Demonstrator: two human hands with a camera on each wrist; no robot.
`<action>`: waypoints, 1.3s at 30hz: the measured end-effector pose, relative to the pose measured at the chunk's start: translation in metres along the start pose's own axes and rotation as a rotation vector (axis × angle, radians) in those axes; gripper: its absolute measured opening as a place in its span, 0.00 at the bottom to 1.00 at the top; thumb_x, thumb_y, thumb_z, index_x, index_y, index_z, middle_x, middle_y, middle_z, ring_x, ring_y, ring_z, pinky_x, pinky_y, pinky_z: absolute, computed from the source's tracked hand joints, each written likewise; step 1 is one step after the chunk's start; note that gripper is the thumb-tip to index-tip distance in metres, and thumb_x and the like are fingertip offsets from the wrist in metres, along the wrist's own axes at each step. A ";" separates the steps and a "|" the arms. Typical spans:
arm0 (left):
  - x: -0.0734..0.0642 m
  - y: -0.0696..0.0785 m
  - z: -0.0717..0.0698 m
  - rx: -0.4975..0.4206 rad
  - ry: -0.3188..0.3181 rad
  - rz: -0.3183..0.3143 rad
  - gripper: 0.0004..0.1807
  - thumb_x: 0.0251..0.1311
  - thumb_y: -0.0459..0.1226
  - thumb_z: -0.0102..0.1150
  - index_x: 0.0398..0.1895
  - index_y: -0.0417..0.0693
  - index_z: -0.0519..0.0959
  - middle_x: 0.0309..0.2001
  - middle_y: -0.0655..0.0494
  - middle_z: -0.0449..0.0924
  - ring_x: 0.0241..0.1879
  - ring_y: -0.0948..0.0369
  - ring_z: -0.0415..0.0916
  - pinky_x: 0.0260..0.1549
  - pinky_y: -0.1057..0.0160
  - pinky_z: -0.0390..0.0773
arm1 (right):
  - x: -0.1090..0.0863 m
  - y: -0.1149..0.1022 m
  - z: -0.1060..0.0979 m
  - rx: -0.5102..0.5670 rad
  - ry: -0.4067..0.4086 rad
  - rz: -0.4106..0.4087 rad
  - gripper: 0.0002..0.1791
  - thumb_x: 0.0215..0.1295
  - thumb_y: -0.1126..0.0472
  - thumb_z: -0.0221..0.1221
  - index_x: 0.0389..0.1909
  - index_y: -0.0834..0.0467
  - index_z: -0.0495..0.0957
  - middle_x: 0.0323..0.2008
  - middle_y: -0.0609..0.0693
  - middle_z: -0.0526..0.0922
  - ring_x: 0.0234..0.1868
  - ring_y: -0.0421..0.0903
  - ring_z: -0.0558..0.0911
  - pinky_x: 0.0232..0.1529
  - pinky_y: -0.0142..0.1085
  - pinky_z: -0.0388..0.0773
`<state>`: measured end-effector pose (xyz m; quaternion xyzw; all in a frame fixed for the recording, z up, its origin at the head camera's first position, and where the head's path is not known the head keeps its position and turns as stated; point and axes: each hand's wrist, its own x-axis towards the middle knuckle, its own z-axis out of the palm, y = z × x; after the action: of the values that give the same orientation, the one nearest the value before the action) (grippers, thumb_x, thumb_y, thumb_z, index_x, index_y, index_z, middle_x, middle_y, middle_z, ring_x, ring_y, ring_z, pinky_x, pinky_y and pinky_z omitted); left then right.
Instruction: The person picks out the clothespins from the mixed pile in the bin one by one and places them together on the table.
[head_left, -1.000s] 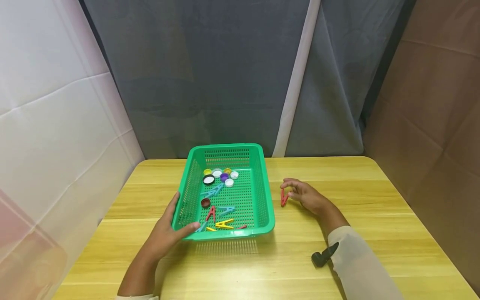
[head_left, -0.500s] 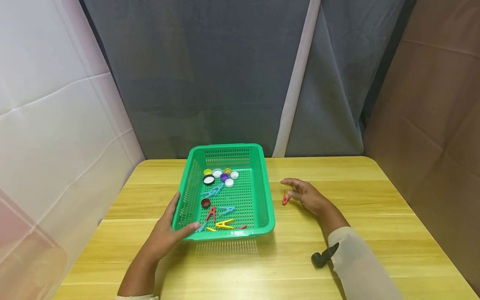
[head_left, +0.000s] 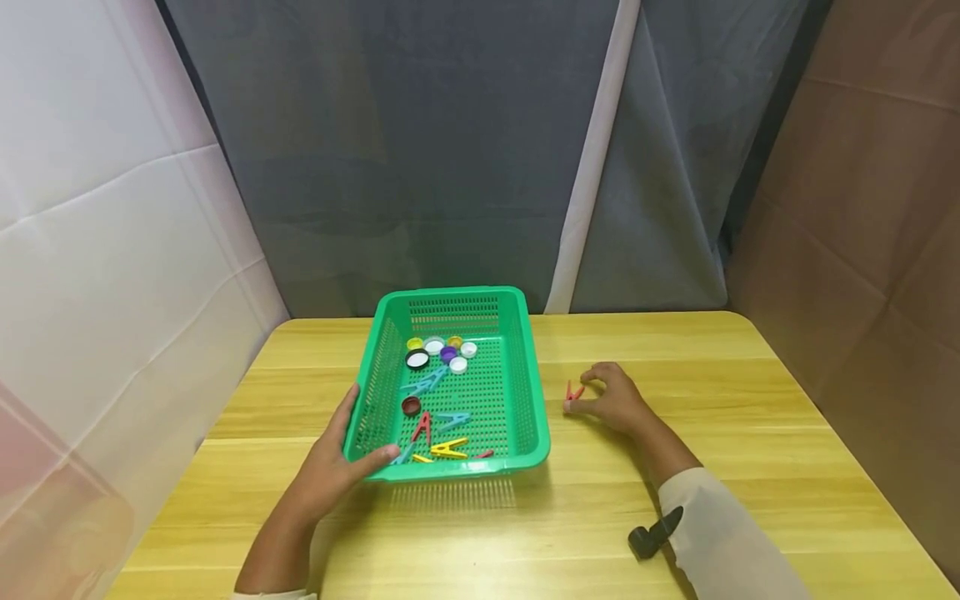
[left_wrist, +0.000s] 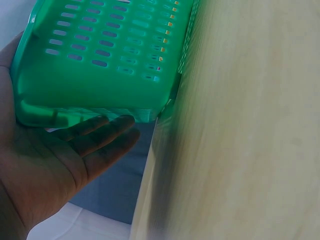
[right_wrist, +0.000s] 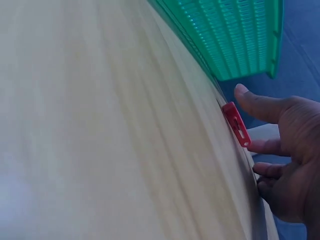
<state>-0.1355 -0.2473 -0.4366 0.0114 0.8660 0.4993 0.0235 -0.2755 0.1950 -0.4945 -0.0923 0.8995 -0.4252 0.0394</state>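
Note:
A green plastic basket [head_left: 531, 383] stands on the table. My left hand [head_left: 330, 467] holds its near left corner, thumb over the rim and fingers along the outside; the left wrist view shows those fingers [left_wrist: 107, 137] by the basket wall. Right of the basket, a red clothespin [head_left: 573, 394] lies on the table between the spread thumb and fingers of my right hand [head_left: 613, 402]. In the right wrist view the thumb is apart from the clothespin [right_wrist: 236, 125], and one fingertip is right at its end.
Inside the basket lie several bottle caps, among them a black-rimmed one [head_left: 417, 359] and a brown one [head_left: 411, 406], with clothespins in blue [head_left: 453, 420], red [head_left: 423, 427] and yellow [head_left: 449, 448]. A grey curtain [head_left: 450, 167] hangs behind the table [head_left: 675, 350].
The red clothespin has tipped from standing beside my right fingers to lying slightly further right. My right hand has turned and its thumb has moved nearer to me. The left hand and basket stay put.

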 end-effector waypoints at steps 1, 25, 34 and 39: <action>0.000 0.000 0.000 -0.005 0.000 0.002 0.65 0.68 0.48 0.74 0.92 0.61 0.33 0.87 0.32 0.51 0.75 0.30 0.70 0.69 0.31 0.74 | 0.000 0.000 0.001 -0.006 0.007 0.004 0.39 0.61 0.49 0.80 0.65 0.69 0.80 0.77 0.69 0.68 0.81 0.73 0.65 0.82 0.66 0.61; 0.000 -0.001 0.000 0.002 0.007 0.023 0.64 0.69 0.49 0.73 0.92 0.60 0.34 0.87 0.33 0.51 0.75 0.31 0.71 0.69 0.33 0.74 | -0.002 0.005 0.010 0.049 0.056 -0.040 0.30 0.60 0.54 0.81 0.57 0.67 0.84 0.76 0.68 0.68 0.80 0.74 0.64 0.79 0.69 0.64; 0.000 -0.001 0.001 0.005 0.001 0.023 0.64 0.69 0.49 0.73 0.92 0.60 0.33 0.87 0.32 0.52 0.75 0.30 0.71 0.68 0.32 0.76 | -0.001 0.009 0.011 0.026 -0.003 -0.028 0.36 0.66 0.53 0.76 0.71 0.64 0.79 0.81 0.66 0.60 0.84 0.72 0.52 0.80 0.72 0.58; 0.001 -0.001 0.000 0.010 0.010 0.023 0.64 0.69 0.49 0.73 0.92 0.58 0.34 0.87 0.33 0.52 0.75 0.31 0.71 0.69 0.32 0.75 | -0.001 0.009 0.011 -0.007 -0.018 -0.042 0.36 0.68 0.51 0.75 0.72 0.62 0.78 0.82 0.66 0.59 0.84 0.72 0.51 0.78 0.75 0.59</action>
<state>-0.1363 -0.2474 -0.4375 0.0189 0.8684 0.4953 0.0136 -0.2740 0.1925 -0.5079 -0.1151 0.8984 -0.4220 0.0384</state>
